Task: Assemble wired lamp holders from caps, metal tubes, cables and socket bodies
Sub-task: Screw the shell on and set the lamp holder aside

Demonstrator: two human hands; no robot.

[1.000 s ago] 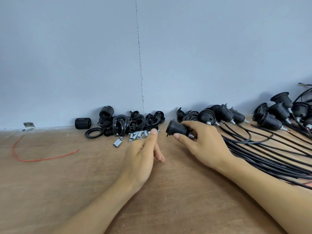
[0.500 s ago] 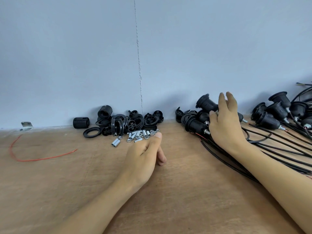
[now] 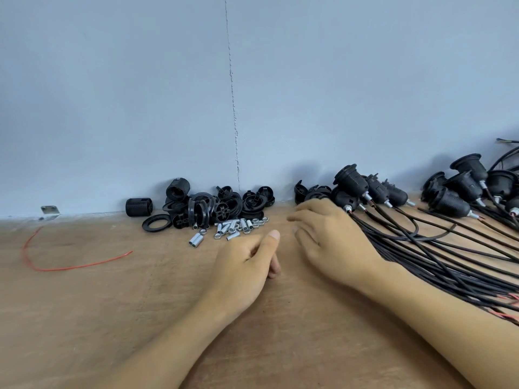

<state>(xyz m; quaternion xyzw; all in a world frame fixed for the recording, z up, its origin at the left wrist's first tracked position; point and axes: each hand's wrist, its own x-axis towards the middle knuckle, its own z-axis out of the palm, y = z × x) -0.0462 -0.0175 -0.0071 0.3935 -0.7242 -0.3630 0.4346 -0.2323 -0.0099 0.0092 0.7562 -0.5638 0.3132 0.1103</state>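
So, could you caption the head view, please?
Left hand beside small silver metal tubes; right hand beside black wired lamp holders.

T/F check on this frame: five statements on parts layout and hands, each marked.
1. The metal tubes lie on the table just in front of the loose black caps. True.
2. The wired lamp holders are piled at the table's far left. False: they lie to the right of the right hand, with their cables trailing toward the person.
3. The flat black ring sits on top of the threaded socket body. False: it lies flat on the table in front of it.
4. The loose red wire lies far left, apart from the parts. True.
5. The left hand rests on the table near the tubes. True.
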